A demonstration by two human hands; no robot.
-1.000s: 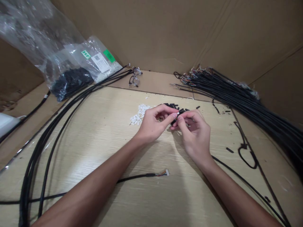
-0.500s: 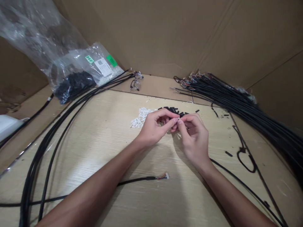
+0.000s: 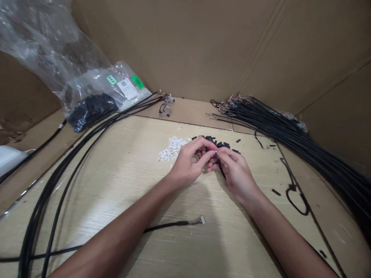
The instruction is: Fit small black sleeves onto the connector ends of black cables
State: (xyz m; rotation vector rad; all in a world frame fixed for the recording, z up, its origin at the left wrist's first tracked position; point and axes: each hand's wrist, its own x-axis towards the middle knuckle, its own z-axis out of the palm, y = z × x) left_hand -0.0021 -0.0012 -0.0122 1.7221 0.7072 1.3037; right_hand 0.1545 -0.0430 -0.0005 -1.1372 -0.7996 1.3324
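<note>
My left hand (image 3: 189,160) and my right hand (image 3: 239,172) meet over the middle of the table, fingertips pinched together. Between them is a tiny white connector (image 3: 215,152), mostly covered by the left thumb and forefinger. From the right fingers a black cable (image 3: 222,170) hangs down along the palm; its end at the fingertips is hard to make out. Just left of and behind my hands lies a pile of white connectors (image 3: 171,150). Short black sleeves (image 3: 224,145) are scattered behind the hands. Nearer me, another cable end carries a white plug (image 3: 202,220) on coloured wires.
A thick bundle of black cables (image 3: 278,127) with bare wire ends lies at the right. Several finished-looking cables (image 3: 58,173) curve along the left. Clear plastic bags (image 3: 92,104) stand back left, near glasses (image 3: 165,110). A cable loop (image 3: 298,200) lies right.
My right hand has turned and moved slightly closer to the left, and the black cable now shows between the hands. The whole view has shifted a little.
</note>
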